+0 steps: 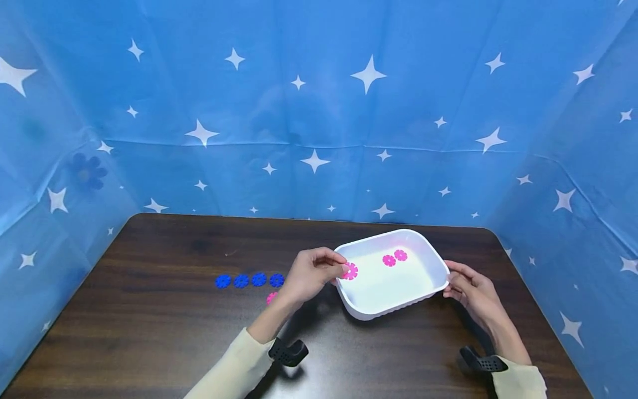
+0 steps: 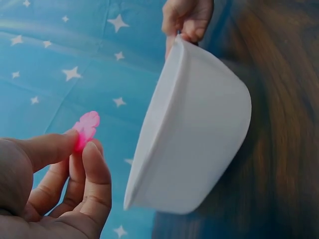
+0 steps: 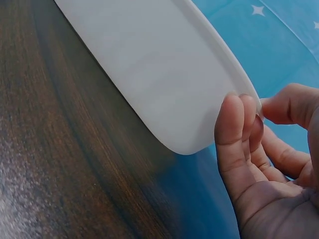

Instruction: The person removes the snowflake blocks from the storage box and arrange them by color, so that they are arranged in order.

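Observation:
Between thumb and fingertips my left hand (image 1: 311, 274) pinches a pink flower-shaped disc (image 1: 351, 271), held over the left end of a white plastic tub (image 1: 394, 296). The same pink disc (image 2: 86, 130) shows edge-on in the left wrist view, apart from the tub's wall (image 2: 194, 129). My right hand (image 1: 476, 293) grips the tub's right rim, thumb on one side and fingers under the outer wall, as the right wrist view confirms. Inside the tub lie two pink discs, one (image 1: 389, 260) beside the other (image 1: 401, 255).
Left of my left hand, several blue discs (image 1: 241, 281) lie in a row on the dark wooden table (image 1: 149, 321). Another pink disc (image 1: 271, 297) is partly hidden behind my left wrist. A blue star-patterned cloth (image 1: 319, 111) hangs around the table's back and sides.

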`<state>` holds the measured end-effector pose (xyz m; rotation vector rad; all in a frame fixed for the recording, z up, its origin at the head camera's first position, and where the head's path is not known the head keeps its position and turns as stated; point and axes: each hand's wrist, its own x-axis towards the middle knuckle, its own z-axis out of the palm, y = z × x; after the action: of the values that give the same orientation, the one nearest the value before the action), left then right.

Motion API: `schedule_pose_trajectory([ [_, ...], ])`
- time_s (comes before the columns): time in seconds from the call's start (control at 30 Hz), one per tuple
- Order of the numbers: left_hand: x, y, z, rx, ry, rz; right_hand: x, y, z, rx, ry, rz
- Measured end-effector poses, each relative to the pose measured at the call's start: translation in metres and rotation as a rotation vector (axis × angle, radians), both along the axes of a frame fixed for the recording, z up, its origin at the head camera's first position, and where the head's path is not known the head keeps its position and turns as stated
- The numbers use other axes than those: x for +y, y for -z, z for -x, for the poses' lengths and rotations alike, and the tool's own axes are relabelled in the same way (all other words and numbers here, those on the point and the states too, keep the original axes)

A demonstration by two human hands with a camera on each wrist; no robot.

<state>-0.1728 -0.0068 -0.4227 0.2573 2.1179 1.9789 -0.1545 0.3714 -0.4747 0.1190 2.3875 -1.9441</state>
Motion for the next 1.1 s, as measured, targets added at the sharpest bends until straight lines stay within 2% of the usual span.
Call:
schedule_pose_trajectory([
  [0.3,-0.028,0.010,0.002,-0.028,-0.057,0.012,0.003,-0.001,0.000,-0.002,0.012,-0.073],
  [0.5,-0.049,0.017,0.001,-0.020,-0.087,0.040,0.002,-0.002,0.001,0.007,0.002,-0.077],
  [0.9,-0.091,0.036,-0.008,-0.062,-0.178,0.148,0.000,-0.002,0.000,0.006,0.000,-0.045],
  [1.1,-0.113,0.044,-0.013,-0.056,-0.215,0.187,0.000,-0.003,0.000,-0.001,0.006,-0.048],
])
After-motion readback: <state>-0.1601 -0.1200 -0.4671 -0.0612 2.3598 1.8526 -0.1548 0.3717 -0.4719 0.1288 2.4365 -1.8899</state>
